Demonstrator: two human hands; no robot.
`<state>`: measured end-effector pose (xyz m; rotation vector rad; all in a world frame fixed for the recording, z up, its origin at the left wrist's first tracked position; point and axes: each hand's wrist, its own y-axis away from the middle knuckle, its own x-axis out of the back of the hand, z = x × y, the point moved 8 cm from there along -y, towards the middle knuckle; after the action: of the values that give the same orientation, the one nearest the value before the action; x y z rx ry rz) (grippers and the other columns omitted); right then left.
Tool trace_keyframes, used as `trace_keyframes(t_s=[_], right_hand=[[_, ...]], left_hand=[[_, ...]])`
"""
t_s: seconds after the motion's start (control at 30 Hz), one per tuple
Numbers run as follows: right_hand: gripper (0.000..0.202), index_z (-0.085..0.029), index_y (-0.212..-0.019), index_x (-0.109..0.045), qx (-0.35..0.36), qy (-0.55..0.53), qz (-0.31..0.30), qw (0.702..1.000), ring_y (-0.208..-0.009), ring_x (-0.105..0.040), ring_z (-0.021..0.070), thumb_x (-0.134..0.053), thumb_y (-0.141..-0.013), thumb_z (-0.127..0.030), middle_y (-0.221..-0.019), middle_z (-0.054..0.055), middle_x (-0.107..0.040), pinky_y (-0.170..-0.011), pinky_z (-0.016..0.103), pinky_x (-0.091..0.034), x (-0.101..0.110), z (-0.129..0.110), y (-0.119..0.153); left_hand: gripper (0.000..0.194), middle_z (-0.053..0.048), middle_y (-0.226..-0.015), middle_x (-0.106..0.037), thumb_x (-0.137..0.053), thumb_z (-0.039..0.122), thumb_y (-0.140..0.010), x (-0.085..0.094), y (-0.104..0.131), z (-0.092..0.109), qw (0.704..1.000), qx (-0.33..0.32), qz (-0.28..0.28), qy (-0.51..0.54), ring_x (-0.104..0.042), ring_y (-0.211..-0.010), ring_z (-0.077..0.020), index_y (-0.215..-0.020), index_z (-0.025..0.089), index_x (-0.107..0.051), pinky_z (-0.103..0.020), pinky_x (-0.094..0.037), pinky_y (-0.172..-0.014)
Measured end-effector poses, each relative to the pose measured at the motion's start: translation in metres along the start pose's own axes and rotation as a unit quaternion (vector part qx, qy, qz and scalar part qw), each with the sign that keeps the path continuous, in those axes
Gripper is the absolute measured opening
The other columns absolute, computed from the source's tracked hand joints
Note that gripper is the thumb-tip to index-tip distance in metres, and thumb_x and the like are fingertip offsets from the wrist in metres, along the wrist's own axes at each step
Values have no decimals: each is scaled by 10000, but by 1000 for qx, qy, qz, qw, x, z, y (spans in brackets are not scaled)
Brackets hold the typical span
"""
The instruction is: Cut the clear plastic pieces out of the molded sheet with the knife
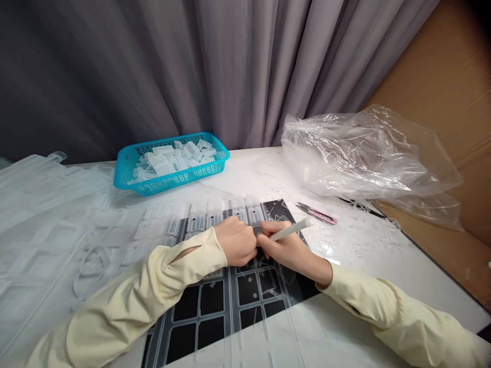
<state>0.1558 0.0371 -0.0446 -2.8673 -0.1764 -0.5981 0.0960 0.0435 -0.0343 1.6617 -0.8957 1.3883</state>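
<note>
My right hand [289,246] is closed round a whitish pen-like tool [293,229], whose back end sticks up to the right; its tip is hidden. Right beside it, my left hand [238,241] is closed with fingers curled down over the same spot, and what they hold is hidden. Both hands rest over a translucent plastic moulded sheet [230,312] with rectangular openings, which lies on a black board [210,305]. Beyond the hands, small translucent plastic pieces [197,221] stand in rows along the sheet's far end.
A blue basket [172,182] of translucent pieces stands at the back. Pink-handled thread snips [316,212] lie right of the board, among plastic scraps. A crumpled clear bag [364,158] sits back right; more moulded plastic sheets [42,230] are piled left. A grey curtain [238,66] hangs behind.
</note>
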Motion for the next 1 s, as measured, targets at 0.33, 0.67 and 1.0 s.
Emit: trace_keyframes(t_s=[0.33, 0.67, 1.0], right_hand=[[303, -211, -498, -246, -2, -28, -8, 1000, -435, -316, 81, -427, -718, -109, -420, -72, -325, -449, 237, -239, -1, 1, 0], [305, -212, -504, -245, 2, -32, 10, 999, -428, -335, 85, -428, -726, -113, -418, -72, -347, -453, 241, -263, 0, 3, 1], [271, -208, -640, -424, -60, -119, 18, 991, -295, -382, 72, -429, -872, -347, -459, -54, -500, -319, 208, -245, -1, 9, 6]], left_hand=[[269, -41, -492, -549, -418, 230, -792, 6, 5, -16, 999, -25, -26, 1, -521, -417, -166, -578, 146, -559, -270, -278, -422], [307, 28, -433, -389, -354, 208, -791, 28, 17, -52, 984, 3, -81, 156, -343, -416, -81, -500, 157, -435, -219, -256, -457], [274, 22, -455, -498, -353, 192, -746, 16, 13, -58, 966, -14, -81, 245, -413, -433, -75, -516, 150, -495, -178, -317, -470]])
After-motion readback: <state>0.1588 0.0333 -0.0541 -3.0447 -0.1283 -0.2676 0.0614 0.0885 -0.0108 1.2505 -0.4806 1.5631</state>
